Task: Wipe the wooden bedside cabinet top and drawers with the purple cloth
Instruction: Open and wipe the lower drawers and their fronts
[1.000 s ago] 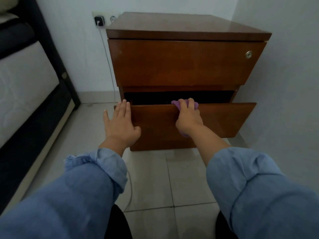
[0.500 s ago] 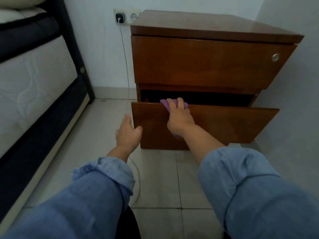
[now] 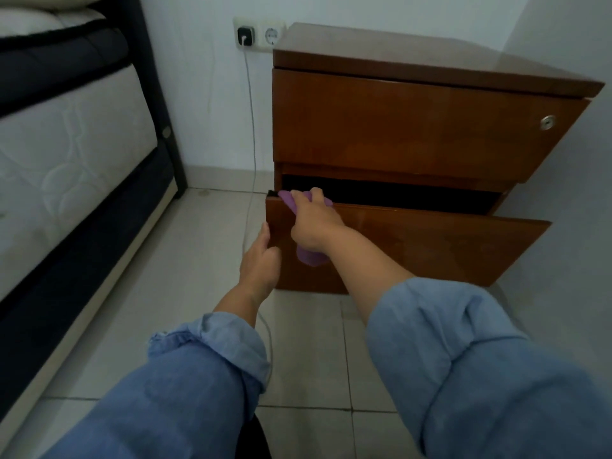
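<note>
Head view: the right hand, closed on the purple cloth, has slid to the left end of the lower drawer top edge; the spread left hand now steadies the drawer's side, so this edge seems nearly wiped.

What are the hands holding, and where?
The right hand presses the purple cloth around its middle onto the lower drawer's top edge. The left hand holds nothing.

right hand pressing purple cloth on open lower drawer top edge, left hand at its left side
</note>
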A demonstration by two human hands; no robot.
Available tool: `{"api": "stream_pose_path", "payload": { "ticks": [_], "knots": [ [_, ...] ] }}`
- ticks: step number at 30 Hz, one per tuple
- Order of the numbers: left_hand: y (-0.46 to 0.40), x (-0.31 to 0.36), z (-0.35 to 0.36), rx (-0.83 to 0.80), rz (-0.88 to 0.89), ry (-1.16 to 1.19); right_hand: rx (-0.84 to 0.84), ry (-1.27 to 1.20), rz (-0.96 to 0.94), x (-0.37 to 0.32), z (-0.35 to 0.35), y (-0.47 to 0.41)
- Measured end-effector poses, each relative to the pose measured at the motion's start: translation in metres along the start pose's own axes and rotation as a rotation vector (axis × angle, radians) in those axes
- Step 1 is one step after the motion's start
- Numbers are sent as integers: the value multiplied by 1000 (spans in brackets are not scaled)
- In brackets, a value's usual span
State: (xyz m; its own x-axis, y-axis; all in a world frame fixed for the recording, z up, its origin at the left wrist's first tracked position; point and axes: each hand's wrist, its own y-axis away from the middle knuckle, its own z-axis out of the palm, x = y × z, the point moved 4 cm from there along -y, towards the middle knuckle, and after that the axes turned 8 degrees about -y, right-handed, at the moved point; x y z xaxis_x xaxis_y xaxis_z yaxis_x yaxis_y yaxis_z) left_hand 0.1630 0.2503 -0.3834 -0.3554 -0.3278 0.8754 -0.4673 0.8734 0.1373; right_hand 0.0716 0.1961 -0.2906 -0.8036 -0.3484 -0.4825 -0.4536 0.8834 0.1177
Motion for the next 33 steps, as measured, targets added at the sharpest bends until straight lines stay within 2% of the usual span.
{"api": "stream_pose_path", "payload": {
  "ticks": [3,6,10,13,16,18,23,33],
  "knots": [
    [-1,1,0,-44,57,-70,-64,-54,-91,-24,5,-6],
    [5,6,-1,13,120,-248,-100,-173,-177,-36,1,-5],
    [20,11,7,120,237,-684,64,-414,-184,-5,-6,15],
    [34,25,17,164,355,-882,256,-371,-141,44,-19,34],
    [42,45,28,145,479,-944,393,-267,-73,94,-33,52],
    [43,55,34,111,503,-982,416,-243,-16,120,-38,59],
    [32,56,42,92,469,-1020,333,-226,23,145,-34,48],
    [-13,56,54,145,484,-1033,325,-151,-22,160,-40,-3]
  ]
}}
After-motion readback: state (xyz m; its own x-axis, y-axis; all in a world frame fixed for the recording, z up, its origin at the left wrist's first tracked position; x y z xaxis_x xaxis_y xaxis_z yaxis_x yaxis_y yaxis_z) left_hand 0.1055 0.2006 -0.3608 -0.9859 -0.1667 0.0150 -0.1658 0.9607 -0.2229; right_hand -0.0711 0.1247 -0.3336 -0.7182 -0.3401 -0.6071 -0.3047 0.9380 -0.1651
